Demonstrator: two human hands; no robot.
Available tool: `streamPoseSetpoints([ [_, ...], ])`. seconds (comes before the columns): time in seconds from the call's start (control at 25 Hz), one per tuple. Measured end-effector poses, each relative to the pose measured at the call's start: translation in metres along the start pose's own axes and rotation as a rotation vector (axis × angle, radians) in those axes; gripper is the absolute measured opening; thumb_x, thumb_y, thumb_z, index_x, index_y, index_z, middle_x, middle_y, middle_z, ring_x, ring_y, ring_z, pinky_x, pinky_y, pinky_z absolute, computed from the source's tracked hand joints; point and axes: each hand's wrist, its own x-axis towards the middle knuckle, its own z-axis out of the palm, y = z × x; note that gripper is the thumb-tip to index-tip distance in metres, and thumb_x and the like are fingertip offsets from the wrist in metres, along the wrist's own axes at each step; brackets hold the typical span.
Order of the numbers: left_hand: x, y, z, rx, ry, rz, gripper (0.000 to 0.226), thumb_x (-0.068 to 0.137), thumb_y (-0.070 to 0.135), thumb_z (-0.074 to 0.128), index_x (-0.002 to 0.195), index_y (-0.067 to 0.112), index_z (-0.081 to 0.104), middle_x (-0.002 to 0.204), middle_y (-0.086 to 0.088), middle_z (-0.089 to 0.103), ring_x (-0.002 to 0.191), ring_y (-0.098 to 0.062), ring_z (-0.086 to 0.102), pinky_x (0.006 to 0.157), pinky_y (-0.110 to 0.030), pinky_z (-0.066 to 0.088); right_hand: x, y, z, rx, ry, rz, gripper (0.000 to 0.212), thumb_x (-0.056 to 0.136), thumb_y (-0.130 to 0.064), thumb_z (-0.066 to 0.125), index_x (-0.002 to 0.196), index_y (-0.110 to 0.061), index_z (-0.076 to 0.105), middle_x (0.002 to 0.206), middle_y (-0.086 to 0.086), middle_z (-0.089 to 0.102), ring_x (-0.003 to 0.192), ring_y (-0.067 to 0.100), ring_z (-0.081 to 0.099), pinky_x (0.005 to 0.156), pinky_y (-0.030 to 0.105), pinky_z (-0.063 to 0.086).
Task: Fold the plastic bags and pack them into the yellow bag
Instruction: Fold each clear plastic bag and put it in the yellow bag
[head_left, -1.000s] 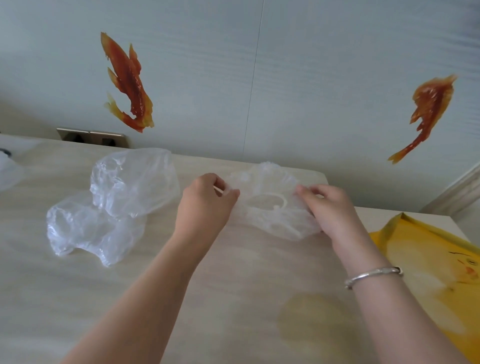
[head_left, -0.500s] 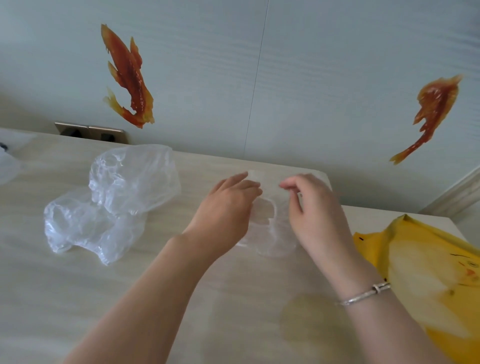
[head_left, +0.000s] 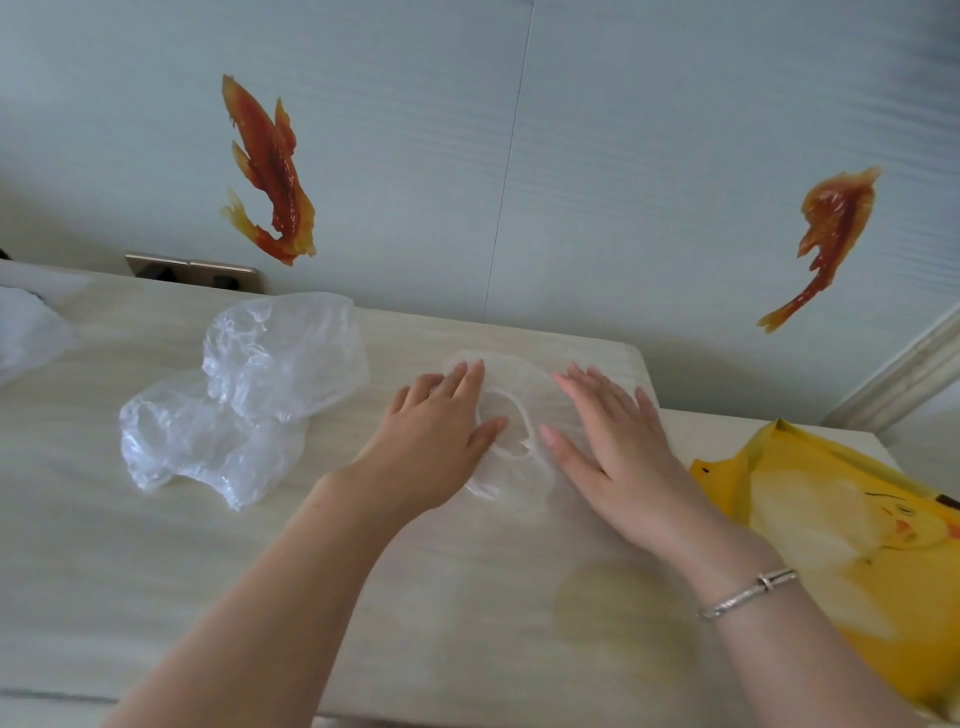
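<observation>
Fingers straight and spread, both hands flat: left hand and right hand pressing clear bag onto surface. Crumpled bags left, well apart. Yellow bag right, near bracelet.

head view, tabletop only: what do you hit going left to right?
white item at the left edge → crumpled clear plastic bags → left hand → flattened clear bag under both palms → right hand → bracelet → yellow bag.
</observation>
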Motion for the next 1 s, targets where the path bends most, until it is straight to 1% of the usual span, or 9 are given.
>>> streamPoseSetpoints([
  [0.12,-0.017,0.001,-0.012,0.018,0.129,-0.016,0.049,0.1,0.023,0.035,0.147,0.022,0.024,0.146,0.005,0.039,0.131,-0.022,0.033,0.105,-0.033,0.025,-0.021,-0.007,-0.009,0.053,0.092,-0.108,0.061,0.079,-0.059,0.044,0.133,-0.03,0.043,0.137,-0.017,0.039,0.132,0.006,0.028,0.114,0.027,0.021],
  [0.24,-0.036,0.001,-0.015,-0.001,0.097,0.008,0.048,0.091,0.01,0.044,0.137,0.026,0.04,0.135,0.012,0.048,0.121,-0.016,0.037,0.092,-0.024,0.023,-0.034,-0.009,-0.008,0.017,-0.008,-0.155,0.051,0.075,-0.042,0.061,0.124,-0.032,0.05,0.126,-0.019,0.045,0.125,0.008,0.036,0.108,0.022,0.024],
  [0.48,-0.052,0.01,-0.017,-0.017,0.002,0.117,0.046,0.086,0.03,0.056,0.132,0.035,0.05,0.14,0.024,0.04,0.118,-0.009,0.028,0.089,-0.017,0.014,-0.035,-0.01,-0.006,-0.057,0.04,-0.114,0.04,0.085,-0.011,0.058,0.123,-0.025,0.059,0.125,-0.009,0.059,0.119,0.013,0.049,0.099,0.017,0.028],
  [0.56,-0.053,0.012,-0.017,-0.013,0.007,0.125,0.047,0.082,0.039,0.061,0.129,0.036,0.052,0.133,0.022,0.04,0.114,-0.009,0.027,0.093,-0.018,0.016,-0.035,-0.009,-0.01,-0.001,0.096,-0.054,0.029,0.088,-0.011,0.057,0.113,-0.023,0.066,0.111,-0.011,0.066,0.107,0.009,0.056,0.085,0.013,0.034],
  [0.64,-0.051,0.013,-0.019,-0.01,0.039,0.134,0.048,0.079,0.046,0.064,0.125,0.036,0.054,0.127,0.019,0.038,0.113,-0.01,0.026,0.1,-0.02,0.021,-0.034,-0.006,-0.013,0.107,0.131,0.023,0.017,0.092,-0.016,0.055,0.097,-0.023,0.069,0.085,-0.02,0.066,0.083,-0.004,0.058,0.067,0.008,0.036],
  [0.68,-0.049,0.012,-0.019,-0.01,0.055,0.142,0.047,0.079,0.047,0.065,0.123,0.035,0.054,0.125,0.018,0.037,0.113,-0.01,0.027,0.102,-0.022,0.023,-0.033,-0.005,-0.014,0.181,0.133,0.061,0.017,0.094,-0.019,0.053,0.088,-0.024,0.068,0.076,-0.023,0.064,0.078,-0.008,0.057,0.064,0.008,0.037],
  [0.76,-0.042,0.012,-0.018,0.0,0.085,0.155,0.039,0.082,0.043,0.064,0.119,0.033,0.055,0.123,0.017,0.04,0.112,-0.01,0.03,0.098,-0.021,0.025,-0.031,-0.003,-0.015,0.329,0.148,0.124,0.025,0.097,-0.025,0.049,0.078,-0.024,0.065,0.076,-0.027,0.065,0.08,-0.011,0.058,0.067,0.01,0.041],
  [0.88,-0.032,0.01,-0.015,-0.041,0.162,0.098,0.014,0.091,0.03,0.055,0.102,0.026,0.062,0.105,0.013,0.058,0.102,-0.013,0.045,0.084,-0.023,0.028,-0.021,0.001,-0.009,0.435,0.195,0.197,0.033,0.098,-0.031,0.045,0.073,-0.017,0.061,0.075,-0.008,0.067,0.075,0.011,0.062,0.068,0.029,0.046],
  [1.0,-0.022,0.006,-0.015,-0.252,0.163,-0.111,0.025,0.095,0.027,0.049,0.078,0.017,0.065,0.07,0.005,0.058,0.075,-0.022,0.053,0.069,-0.029,0.035,-0.008,0.003,-0.003,0.465,0.258,0.266,0.036,0.098,-0.031,0.046,0.073,-0.007,0.054,0.071,0.006,0.062,0.07,0.022,0.056,0.061,0.03,0.039],
])
